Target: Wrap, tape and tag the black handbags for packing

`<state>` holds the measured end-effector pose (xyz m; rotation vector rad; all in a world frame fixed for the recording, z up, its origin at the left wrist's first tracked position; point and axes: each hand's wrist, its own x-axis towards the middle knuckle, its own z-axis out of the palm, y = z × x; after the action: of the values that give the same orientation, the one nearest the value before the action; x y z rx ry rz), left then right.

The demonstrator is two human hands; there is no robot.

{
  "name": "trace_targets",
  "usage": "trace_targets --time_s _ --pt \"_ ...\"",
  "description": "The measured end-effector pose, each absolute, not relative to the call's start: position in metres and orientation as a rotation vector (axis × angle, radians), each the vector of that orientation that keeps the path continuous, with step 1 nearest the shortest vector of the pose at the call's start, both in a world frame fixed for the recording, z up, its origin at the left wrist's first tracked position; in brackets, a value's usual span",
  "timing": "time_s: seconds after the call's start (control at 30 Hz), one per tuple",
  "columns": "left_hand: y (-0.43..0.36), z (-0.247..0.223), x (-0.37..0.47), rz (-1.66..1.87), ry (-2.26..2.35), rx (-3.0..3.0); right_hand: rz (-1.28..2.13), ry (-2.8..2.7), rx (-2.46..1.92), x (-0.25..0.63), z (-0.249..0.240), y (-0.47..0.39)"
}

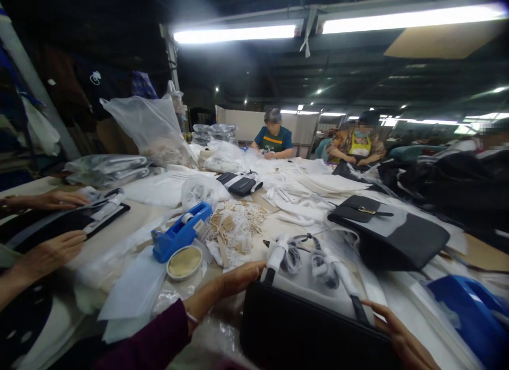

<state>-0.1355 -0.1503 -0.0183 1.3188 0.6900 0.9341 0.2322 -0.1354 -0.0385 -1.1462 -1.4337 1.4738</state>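
A black and light-grey handbag (314,327) stands close in front of me, tilted a little. Its handles are wrapped in white padding, and clear plastic bundles lie between them against the grey panel. At the bag's upper left corner is my left hand (226,286), fingers stretched along the edge and holding that side. My right hand (401,330) grips the opposite side, its fingers by the right handle's base. Part of that hand is cut off by the frame, and the fingertips of both are partly hidden.
Left of me are a blue tape dispenser (181,232), a round tin (184,262) and a heap of tags (236,227). Another black and grey bag (389,232) lies right, beyond a blue object (469,317). A co-worker's hands (51,253) work at far left; other people sit opposite.
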Motion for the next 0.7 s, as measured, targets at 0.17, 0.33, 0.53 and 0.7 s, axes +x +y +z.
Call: trace_targets --time_s 0.17,0.33,0.53,0.7 --pt "-0.163 -0.012 -0.145 0.795 0.71 1.344 1.254 -1.568 -1.304 0.226 -0.025 -0.157" --pt "-0.168 -0.012 -0.145 0.786 0.825 1.299 1.191 -1.452 -1.455 0.212 -0.014 -0.168" --pt "-0.173 -0.01 -0.14 0.803 0.894 1.266 1.16 -1.42 -1.536 0.212 -0.025 -0.174" --pt "-0.191 -0.006 -0.129 0.996 1.136 1.334 1.056 -1.414 -1.535 0.224 -0.052 -0.172"
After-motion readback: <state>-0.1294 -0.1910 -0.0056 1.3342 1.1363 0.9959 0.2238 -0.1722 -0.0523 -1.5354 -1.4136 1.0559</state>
